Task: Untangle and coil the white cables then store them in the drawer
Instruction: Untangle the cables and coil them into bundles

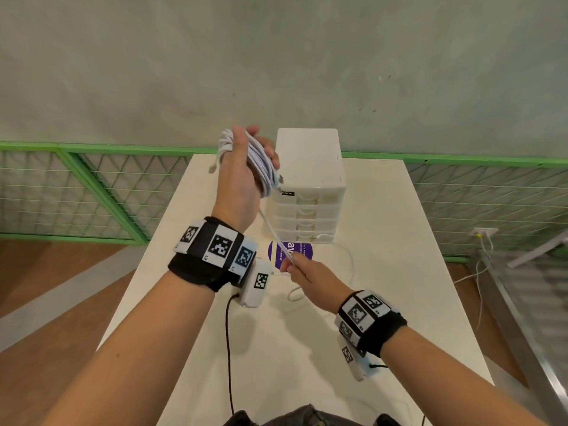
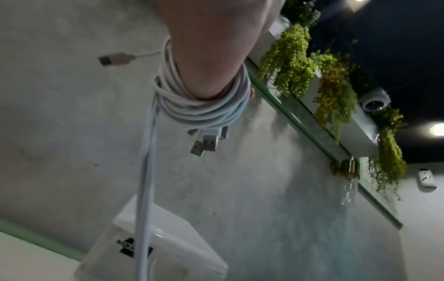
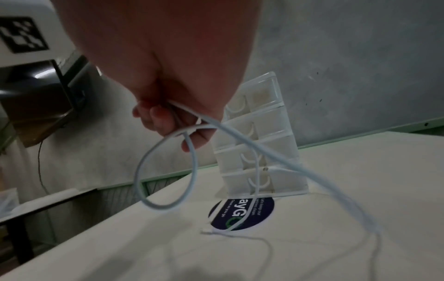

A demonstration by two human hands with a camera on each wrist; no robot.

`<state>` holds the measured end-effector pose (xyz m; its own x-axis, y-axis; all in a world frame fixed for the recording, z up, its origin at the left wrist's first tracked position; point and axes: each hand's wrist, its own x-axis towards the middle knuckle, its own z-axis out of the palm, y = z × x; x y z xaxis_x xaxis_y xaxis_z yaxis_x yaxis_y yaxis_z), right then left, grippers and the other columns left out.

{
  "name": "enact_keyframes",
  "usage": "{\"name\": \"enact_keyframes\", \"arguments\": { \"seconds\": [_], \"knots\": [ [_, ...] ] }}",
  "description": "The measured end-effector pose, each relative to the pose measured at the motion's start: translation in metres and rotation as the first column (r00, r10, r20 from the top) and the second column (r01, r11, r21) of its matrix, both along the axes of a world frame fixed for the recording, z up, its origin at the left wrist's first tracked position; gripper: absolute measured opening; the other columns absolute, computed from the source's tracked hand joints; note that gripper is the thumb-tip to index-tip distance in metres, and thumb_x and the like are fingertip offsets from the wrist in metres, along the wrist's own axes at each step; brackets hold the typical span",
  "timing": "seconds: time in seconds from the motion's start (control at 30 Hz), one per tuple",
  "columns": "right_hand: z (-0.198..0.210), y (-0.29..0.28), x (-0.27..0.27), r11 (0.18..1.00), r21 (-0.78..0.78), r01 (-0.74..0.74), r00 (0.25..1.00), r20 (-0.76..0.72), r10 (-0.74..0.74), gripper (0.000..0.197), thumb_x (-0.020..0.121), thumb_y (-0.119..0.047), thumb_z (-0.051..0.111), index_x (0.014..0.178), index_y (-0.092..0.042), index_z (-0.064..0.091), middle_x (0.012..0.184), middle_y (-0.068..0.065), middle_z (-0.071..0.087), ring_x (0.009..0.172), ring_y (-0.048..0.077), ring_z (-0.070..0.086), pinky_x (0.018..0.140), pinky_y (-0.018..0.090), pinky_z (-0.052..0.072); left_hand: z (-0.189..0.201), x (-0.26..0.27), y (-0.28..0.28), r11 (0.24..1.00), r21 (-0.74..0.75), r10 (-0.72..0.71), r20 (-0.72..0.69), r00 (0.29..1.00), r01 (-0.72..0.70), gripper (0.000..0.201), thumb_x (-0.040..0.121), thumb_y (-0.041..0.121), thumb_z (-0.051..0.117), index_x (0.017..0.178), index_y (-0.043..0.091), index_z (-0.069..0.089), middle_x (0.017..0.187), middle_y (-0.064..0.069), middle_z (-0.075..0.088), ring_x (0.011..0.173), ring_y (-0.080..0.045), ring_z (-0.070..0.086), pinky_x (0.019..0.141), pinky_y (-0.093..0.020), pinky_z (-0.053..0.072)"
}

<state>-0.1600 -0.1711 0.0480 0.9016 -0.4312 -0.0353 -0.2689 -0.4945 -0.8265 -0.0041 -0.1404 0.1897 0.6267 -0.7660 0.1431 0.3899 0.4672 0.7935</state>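
My left hand (image 1: 246, 161) is raised above the table with a coil of white cables (image 1: 261, 167) wound round its palm and fingers. In the left wrist view the coil (image 2: 204, 106) wraps the hand and several USB plugs (image 2: 206, 142) dangle from it. Taut strands (image 1: 273, 232) run down from the coil to my right hand (image 1: 299, 267), which pinches them low over the table. In the right wrist view the right hand's fingers (image 3: 165, 121) hold the cables (image 3: 240, 136), whose loose ends (image 3: 206, 231) lie on the table. A white drawer unit (image 1: 307, 186) stands behind, all drawers closed.
The white table (image 1: 384, 272) carries a round purple sticker (image 1: 304, 250) in front of the drawer unit. Loose cable (image 1: 347, 256) curls on the table right of my right hand. A green mesh fence (image 1: 92, 186) and a grey wall lie behind; a black wire (image 1: 228, 348) hangs from my left wrist.
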Motion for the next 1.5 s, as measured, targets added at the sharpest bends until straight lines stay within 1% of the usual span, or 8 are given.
{"name": "enact_keyframes", "arguments": {
  "seconds": [0.17,0.27,0.37,0.6,0.77,1.13,1.33,1.5],
  "knots": [
    [-0.001,-0.005,-0.010,0.999,-0.017,-0.033,0.999,-0.014,0.033,0.017,0.095,-0.015,0.036,0.095,-0.020,0.052,0.072,-0.005,0.050,0.070,0.017,0.048,0.074,0.035,0.047,-0.024,0.029,-0.002,0.950,0.089,0.230,0.452,0.862,-0.300,0.019,0.101,0.024,0.034,0.090,0.019,0.049,0.059,0.007,0.054,0.057,-0.016,0.050,0.063,-0.026,0.045],
    [0.015,-0.014,-0.010,0.997,-0.062,0.051,0.989,0.138,-0.042,0.018,0.094,-0.017,0.039,0.093,-0.020,0.056,0.082,-0.007,0.058,0.079,0.015,0.053,0.073,0.022,0.044,-0.055,0.041,0.004,0.880,0.328,-0.059,0.793,0.607,-0.342,0.035,0.100,0.026,0.039,0.070,0.012,0.050,0.060,-0.002,0.052,0.062,-0.023,0.054,0.087,-0.016,0.042],
    [0.033,-0.031,-0.005,0.978,-0.183,0.098,0.970,0.240,-0.052,0.020,0.093,-0.021,0.039,0.093,-0.022,0.059,0.081,-0.010,0.063,0.075,0.010,0.055,0.070,0.023,0.042,-0.076,0.030,0.014,0.765,0.610,-0.438,0.729,0.526,-0.208,0.046,0.100,0.035,0.036,0.064,0.011,0.048,0.053,-0.001,0.049,0.050,-0.017,0.048,0.067,-0.027,0.045],
    [0.044,-0.059,-0.007,0.852,-0.486,0.197,0.974,0.195,-0.114,0.016,0.092,-0.026,0.045,0.088,-0.015,0.057,0.074,-0.007,0.060,0.066,0.016,0.049,0.084,0.034,0.037,-0.068,-0.009,0.030,0.585,0.809,-0.744,0.507,0.435,0.057,0.041,0.088,0.047,0.058,0.071,0.011,0.046,0.050,-0.002,0.044,0.036,-0.013,0.038,0.039,-0.022,0.030],
    [0.015,-0.079,-0.023,0.877,-0.457,0.152,0.972,-0.092,-0.216,0.022,0.096,-0.029,0.041,0.082,-0.016,0.053,0.079,-0.004,0.054,0.081,0.017,0.049,0.102,0.043,0.029,-0.052,-0.007,0.031,0.649,0.753,-0.654,0.476,0.588,0.112,0.029,0.093,0.029,0.057,0.077,0.008,0.047,0.044,0.001,0.035,0.036,-0.014,0.031,0.039,-0.024,0.026],
    [0.003,-0.061,-0.051,0.902,-0.175,0.394,0.918,0.131,-0.375,0.021,0.096,-0.028,0.041,0.111,-0.022,0.055,0.078,-0.019,0.056,0.070,-0.006,0.054,0.063,0.008,0.036,-0.049,0.010,0.029,0.740,0.644,-0.289,0.565,0.773,-0.194,0.038,0.092,0.033,0.058,0.064,0.013,0.040,0.040,0.003,0.034,0.032,-0.013,0.029,0.039,-0.021,0.026],
    [0.006,-0.053,-0.048,0.900,-0.038,0.434,0.882,0.224,-0.416,0.036,0.083,-0.060,0.034,0.097,-0.033,0.052,0.068,-0.008,0.050,0.060,0.005,0.045,0.059,0.023,0.037,-0.053,0.013,0.032,0.751,0.638,-0.227,0.493,0.840,-0.172,0.027,0.093,0.028,0.057,0.077,0.008,0.047,0.042,0.001,0.029,0.033,-0.014,0.025,0.038,-0.019,0.021],
    [0.004,-0.055,-0.038,0.899,0.117,0.421,0.869,0.234,-0.437,0.007,0.086,-0.032,0.056,0.091,-0.034,0.052,0.077,-0.007,0.053,0.062,0.016,0.048,0.068,0.034,0.044,-0.051,0.008,0.034,0.762,0.626,-0.210,0.482,0.851,-0.166,0.022,0.093,0.026,0.057,0.082,0.009,0.049,0.044,0.000,0.031,0.036,-0.015,0.026,0.037,-0.018,0.022]
  ]
}}
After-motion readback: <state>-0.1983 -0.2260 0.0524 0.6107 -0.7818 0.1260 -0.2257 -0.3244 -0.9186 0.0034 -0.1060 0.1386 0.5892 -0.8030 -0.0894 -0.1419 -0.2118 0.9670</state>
